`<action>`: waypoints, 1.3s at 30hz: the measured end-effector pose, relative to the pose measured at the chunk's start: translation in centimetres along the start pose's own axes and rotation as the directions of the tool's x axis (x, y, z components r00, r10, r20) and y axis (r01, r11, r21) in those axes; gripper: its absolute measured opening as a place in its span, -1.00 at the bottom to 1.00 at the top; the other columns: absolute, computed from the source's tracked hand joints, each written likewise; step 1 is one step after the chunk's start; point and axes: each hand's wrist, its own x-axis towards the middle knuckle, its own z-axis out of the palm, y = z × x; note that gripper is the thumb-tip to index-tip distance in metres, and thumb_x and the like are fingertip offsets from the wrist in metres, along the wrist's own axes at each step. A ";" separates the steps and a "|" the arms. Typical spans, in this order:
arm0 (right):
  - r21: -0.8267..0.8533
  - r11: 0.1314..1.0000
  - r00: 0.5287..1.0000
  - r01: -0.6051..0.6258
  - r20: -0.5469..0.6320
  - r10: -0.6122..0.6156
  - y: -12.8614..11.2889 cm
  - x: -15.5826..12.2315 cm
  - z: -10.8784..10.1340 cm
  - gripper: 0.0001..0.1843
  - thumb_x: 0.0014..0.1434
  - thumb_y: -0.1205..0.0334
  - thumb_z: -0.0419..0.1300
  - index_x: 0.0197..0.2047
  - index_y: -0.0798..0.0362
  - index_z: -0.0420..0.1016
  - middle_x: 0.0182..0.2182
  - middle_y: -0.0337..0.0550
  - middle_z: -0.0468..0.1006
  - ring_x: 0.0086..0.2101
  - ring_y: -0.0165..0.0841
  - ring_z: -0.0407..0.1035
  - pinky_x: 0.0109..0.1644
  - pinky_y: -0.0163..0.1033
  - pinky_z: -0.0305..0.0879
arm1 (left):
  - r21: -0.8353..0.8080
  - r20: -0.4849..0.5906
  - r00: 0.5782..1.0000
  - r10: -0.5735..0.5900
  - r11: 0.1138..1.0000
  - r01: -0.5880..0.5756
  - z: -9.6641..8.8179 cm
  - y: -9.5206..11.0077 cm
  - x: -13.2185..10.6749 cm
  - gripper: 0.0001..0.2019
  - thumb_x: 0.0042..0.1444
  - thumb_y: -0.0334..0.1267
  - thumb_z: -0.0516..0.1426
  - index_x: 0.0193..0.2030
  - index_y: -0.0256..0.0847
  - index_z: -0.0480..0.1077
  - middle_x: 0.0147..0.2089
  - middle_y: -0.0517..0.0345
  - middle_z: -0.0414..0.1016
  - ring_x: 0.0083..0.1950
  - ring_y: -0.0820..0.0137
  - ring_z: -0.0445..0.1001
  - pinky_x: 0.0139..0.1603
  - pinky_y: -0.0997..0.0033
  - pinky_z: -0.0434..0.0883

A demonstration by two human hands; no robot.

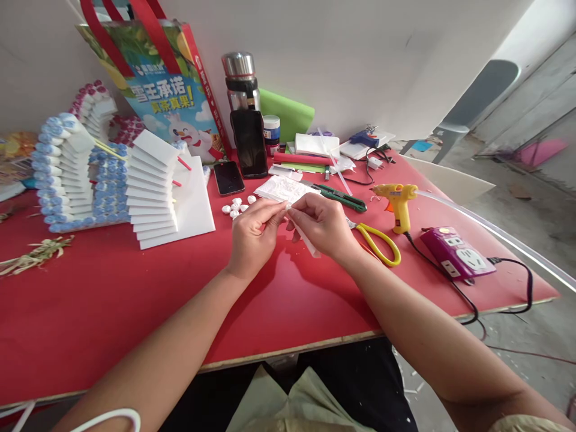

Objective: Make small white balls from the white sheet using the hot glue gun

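Note:
My left hand and my right hand meet above the front middle of the table, fingertips pinched together. Between them is a thin white strip, perhaps paper or ribbon, with a small bunched end at the fingertips. Its tail hangs down below my right hand. Just beyond my left hand lie several small white rolled rosettes. A stack of white sheets is behind both hands. Close to my right hand are a green utility knife and yellow-handled scissors or pliers, partly hidden by my right arm.
On the red table stand a white and blue rosette-covered model, a shopping bag, a steel flask and two phones, one a black phone. A yellow glue gun and purple power strip trail cords at right.

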 end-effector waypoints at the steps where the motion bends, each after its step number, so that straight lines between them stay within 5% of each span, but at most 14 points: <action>1: 0.019 1.000 1.000 0.010 0.013 -0.010 0.0 0.1 -0.2 -0.82 0.27 0.16 0.21 -0.34 0.05 0.41 -0.49 -0.21 0.59 -0.57 -0.37 0.50 -0.45 -0.28 0.38 | -0.054 0.007 0.999 -0.043 0.998 0.043 -0.1 0.0 0.2 -0.83 0.25 -0.19 0.26 -0.11 -0.14 0.67 -0.17 0.06 0.64 -0.17 0.35 0.58 -0.08 0.36 0.54; 4: 0.040 0.998 0.994 0.047 0.096 -0.051 0.1 0.3 -0.7 -0.80 0.28 0.13 0.23 -0.34 0.05 0.43 -0.48 -0.20 0.58 -0.54 -0.35 0.50 -0.43 -0.25 0.40 | -0.232 0.098 0.970 -0.220 0.943 0.238 -0.8 -0.1 0.7 -0.82 0.15 -0.11 0.34 -0.23 -0.15 0.68 -0.28 0.09 0.62 -0.23 0.33 0.57 -0.13 0.34 0.56; 8: 0.030 0.998 0.983 0.055 0.172 -0.059 0.2 0.4 -1.1 -0.80 0.29 0.10 0.23 -0.30 0.04 0.45 -0.47 -0.20 0.57 -0.50 -0.35 0.51 -0.38 -0.24 0.42 | -0.324 0.252 0.881 -0.401 0.823 0.467 -1.5 -0.4 1.2 -0.74 0.04 -0.06 0.40 -0.22 -0.18 0.69 -0.26 0.09 0.63 -0.29 0.31 0.59 -0.13 0.24 0.59; 17: -0.018 0.999 0.998 -0.033 0.049 0.034 0.4 0.4 -0.3 -0.76 0.27 0.06 0.24 -0.31 0.05 0.41 -0.44 -0.17 0.61 -0.54 -0.34 0.51 -0.51 -0.29 0.34 | -0.177 0.175 0.963 -0.206 0.955 0.236 -1.2 -0.4 0.9 -0.79 0.19 -0.10 0.30 -0.16 -0.15 0.69 -0.31 0.09 0.60 -0.28 0.36 0.54 -0.19 0.37 0.53; 23: -0.073 0.997 0.999 0.031 0.028 -0.029 -0.1 0.1 -0.3 -0.77 0.27 0.06 0.25 -0.33 -0.01 0.39 -0.45 -0.17 0.61 -0.47 -0.29 0.54 -0.35 -0.20 0.45 | -0.185 0.129 0.975 -0.179 0.962 0.201 -0.9 -0.5 0.9 -0.79 0.20 -0.09 0.30 -0.16 -0.14 0.67 -0.30 0.10 0.58 -0.29 0.37 0.51 -0.21 0.39 0.50; 26: 0.254 0.941 0.969 -0.223 0.161 0.186 -0.6 0.7 -1.3 -0.65 0.25 -0.11 0.27 -0.26 0.01 0.41 -0.36 -0.07 0.66 -0.39 -0.18 0.60 -0.30 -0.13 0.51 | -0.226 0.174 0.959 -0.225 0.938 0.262 -1.2 -0.8 1.0 -0.77 0.20 -0.10 0.29 -0.10 -0.14 0.66 -0.27 0.11 0.57 -0.28 0.36 0.51 -0.17 0.37 0.50; 31: 0.514 0.614 0.787 -0.598 0.523 0.329 -0.2 1.8 -2.5 -0.57 0.42 -0.12 0.01 -0.11 0.10 0.45 -0.20 0.11 0.67 -0.29 -0.12 0.62 -0.14 0.03 0.55 | -0.199 0.191 0.949 -0.250 0.937 0.287 -1.8 -0.9 1.3 -0.81 0.22 -0.14 0.28 -0.10 -0.12 0.66 -0.28 0.13 0.55 -0.26 0.39 0.47 -0.12 0.37 0.45; 33: 0.528 0.583 0.768 -0.617 0.565 0.302 0.0 1.8 -2.4 -0.65 0.43 0.02 0.04 -0.09 0.12 0.48 -0.23 0.08 0.65 -0.30 -0.16 0.60 -0.11 0.05 0.56 | -0.188 0.203 0.949 -0.240 0.942 0.278 -1.9 -0.9 1.4 -0.81 0.23 -0.14 0.27 -0.11 -0.12 0.66 -0.25 0.10 0.56 -0.23 0.37 0.47 -0.12 0.37 0.45; 39: 0.541 0.620 0.809 -0.568 0.507 0.298 -0.4 1.2 -1.8 -0.76 0.24 0.10 0.35 -0.17 0.11 0.55 -0.39 -0.22 0.48 -0.46 -0.44 0.38 -0.17 -0.04 0.60 | -0.215 0.229 0.942 -0.244 0.932 0.293 -1.9 -1.0 1.3 -0.79 0.20 -0.10 0.28 -0.11 -0.12 0.66 -0.25 0.08 0.55 -0.21 0.34 0.46 -0.12 0.35 0.45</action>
